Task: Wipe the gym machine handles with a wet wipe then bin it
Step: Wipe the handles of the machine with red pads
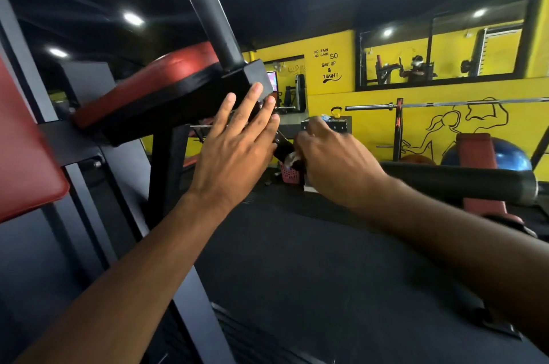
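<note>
Left hand is raised with its fingers straight and slightly spread, the fingertips resting against the black square end block of the machine's arm-rest frame; it holds nothing. Right hand is seen from the back, fingers curled under and away from the camera, gripping a crumpled white wet wipe, part of which shows at the fingertips. The wipe lies against a short dark handle that slants down from beneath the end block, just beside the left hand's little finger. How far the fingers wrap the handle itself cannot be told. A red arm pad sits on the frame left of the block, and a grey upright tube rises from the block. A red back pad occupies the left edge. A black padded roller extends to the right behind the right forearm. On the dark floor beyond the hands stands a small pink basket. Further off are a yellow wall with painted lettering, a barbell and a blue exercise ball.
</note>
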